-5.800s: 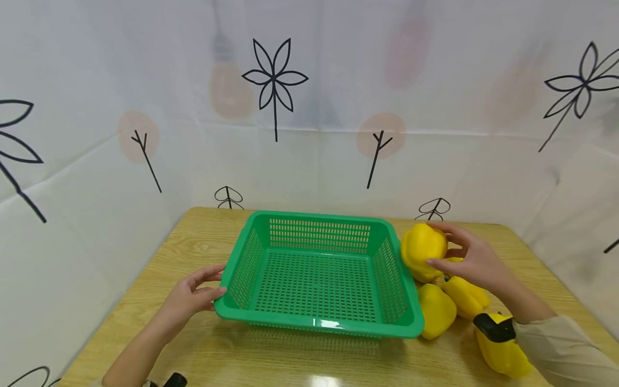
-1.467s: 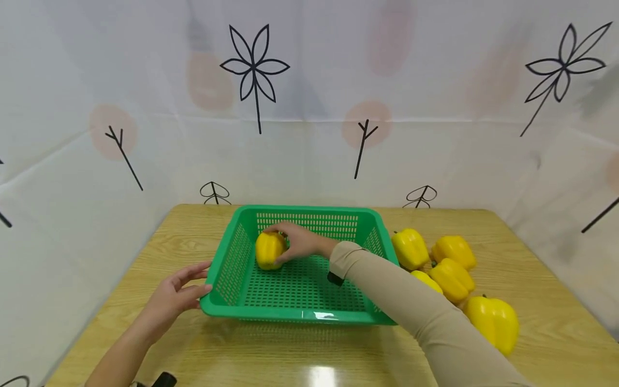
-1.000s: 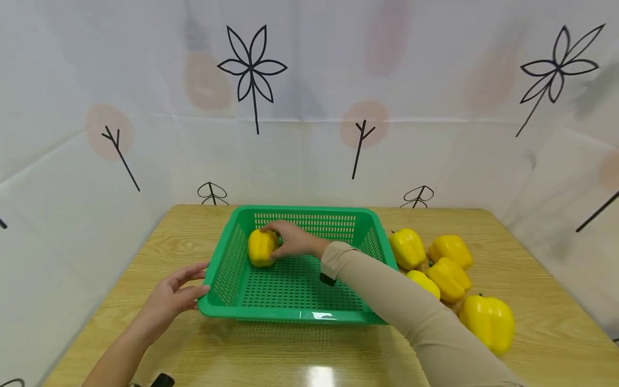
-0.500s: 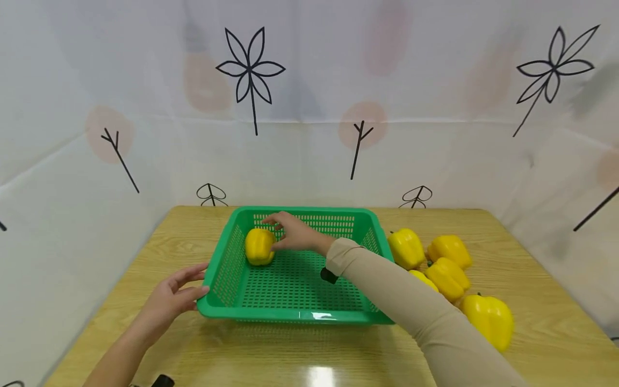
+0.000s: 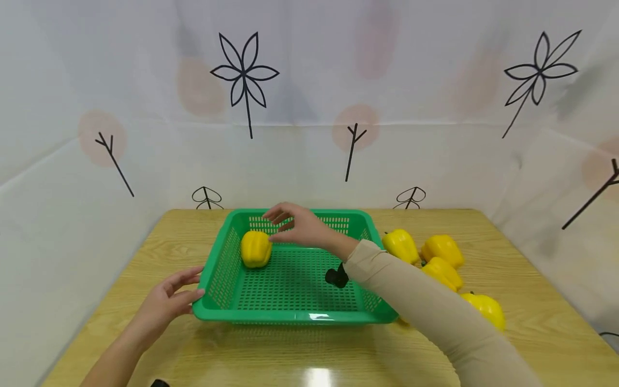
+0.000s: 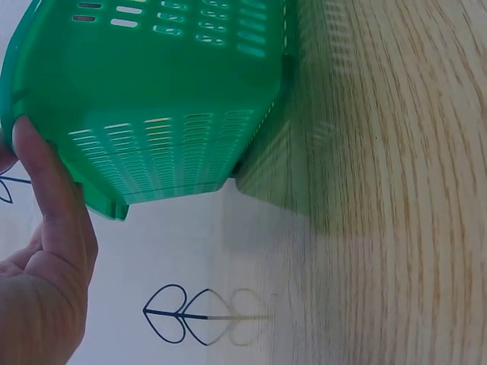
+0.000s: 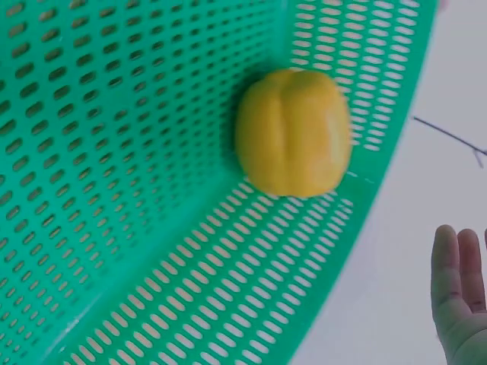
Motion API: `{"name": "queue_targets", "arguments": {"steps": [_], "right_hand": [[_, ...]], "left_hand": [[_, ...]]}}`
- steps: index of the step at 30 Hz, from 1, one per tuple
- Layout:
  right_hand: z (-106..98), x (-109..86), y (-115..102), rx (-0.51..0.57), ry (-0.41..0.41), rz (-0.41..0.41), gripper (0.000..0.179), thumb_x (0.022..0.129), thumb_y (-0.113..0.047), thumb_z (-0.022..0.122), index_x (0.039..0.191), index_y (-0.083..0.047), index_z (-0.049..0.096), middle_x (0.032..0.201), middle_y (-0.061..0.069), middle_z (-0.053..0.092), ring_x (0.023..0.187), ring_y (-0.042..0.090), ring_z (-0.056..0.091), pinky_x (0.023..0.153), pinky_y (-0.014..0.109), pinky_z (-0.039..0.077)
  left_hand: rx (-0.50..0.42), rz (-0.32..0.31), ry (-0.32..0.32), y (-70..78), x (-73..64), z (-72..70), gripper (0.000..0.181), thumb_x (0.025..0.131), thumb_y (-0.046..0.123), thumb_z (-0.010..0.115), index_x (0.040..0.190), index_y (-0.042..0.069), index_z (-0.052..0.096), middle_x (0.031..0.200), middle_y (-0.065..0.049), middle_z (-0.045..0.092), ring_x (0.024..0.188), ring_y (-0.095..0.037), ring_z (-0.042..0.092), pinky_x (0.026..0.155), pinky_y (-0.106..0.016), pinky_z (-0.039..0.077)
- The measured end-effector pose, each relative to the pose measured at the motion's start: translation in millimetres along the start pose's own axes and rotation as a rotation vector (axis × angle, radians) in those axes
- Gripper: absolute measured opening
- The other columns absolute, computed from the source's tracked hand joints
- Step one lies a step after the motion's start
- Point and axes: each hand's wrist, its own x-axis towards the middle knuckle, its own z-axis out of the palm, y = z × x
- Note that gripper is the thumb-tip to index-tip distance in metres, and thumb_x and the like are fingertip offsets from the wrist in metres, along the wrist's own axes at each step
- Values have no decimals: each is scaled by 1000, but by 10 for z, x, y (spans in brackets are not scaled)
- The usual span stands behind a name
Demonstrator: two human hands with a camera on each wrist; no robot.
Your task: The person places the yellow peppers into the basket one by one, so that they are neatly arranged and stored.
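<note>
A green perforated plastic basket [image 5: 300,317] stands on the wooden table. One yellow bell pepper [image 5: 255,249] sits in its far left corner; the right wrist view shows this bell pepper [image 7: 293,133] against the basket walls. My right hand [image 5: 304,226] hovers over the basket, just right of the pepper, fingers loosely bent and holding nothing. At the basket's left rim, my left hand [image 5: 166,301] holds the edge between thumb and fingers. The left wrist view has the left hand [image 6: 53,258] against the basket's outer rim.
Several more yellow bell peppers [image 5: 442,250] lie on the table right of the basket, some partly behind my right sleeve [image 5: 425,301]. A white patterned cloth [image 5: 300,161] hangs behind the table [image 5: 271,360].
My right hand brought a bell pepper from the right-hand group into the basket's far left corner, let it go, then rose up and slightly right. My left hand stays on the rim.
</note>
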Motion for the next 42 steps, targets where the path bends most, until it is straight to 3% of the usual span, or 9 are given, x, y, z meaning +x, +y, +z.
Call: {"name": "queue_targets", "arguments": {"steps": [5,15,28,42], "right_hand": [[-89,-112,-118,49,43,-12,40,82,-7,72,118,-5,56,117,6,56,102,19,54,86,32,48],[-308,-341,-130,100,144,-4,40,80,-5,74,116,-2,57,110,10,58,100,22,55,87,40,47],[-551,-601,-163,50,210,-10,38,78,0,74,113,0,58,108,11,59,98,23,56,85,39,48],[-839,-983,-168,-34,242,-13,35,79,0,72,111,0,58,107,11,59,96,21,57,85,41,49]], "left_hand": [[-16,-18,1,7,-15,1,62,90,22,63,142,4,35,136,-21,36,98,-10,59,75,-34,51],[-8,-25,-7,2,-17,21,62,90,23,62,143,4,34,136,-19,37,99,-13,59,78,-34,51],[-7,-51,-13,39,-17,19,63,91,24,62,144,5,33,137,-19,35,99,-10,57,78,-34,50],[-38,-28,-1,33,-31,32,63,90,21,63,142,1,33,136,-19,36,95,-15,61,77,-34,51]]}}
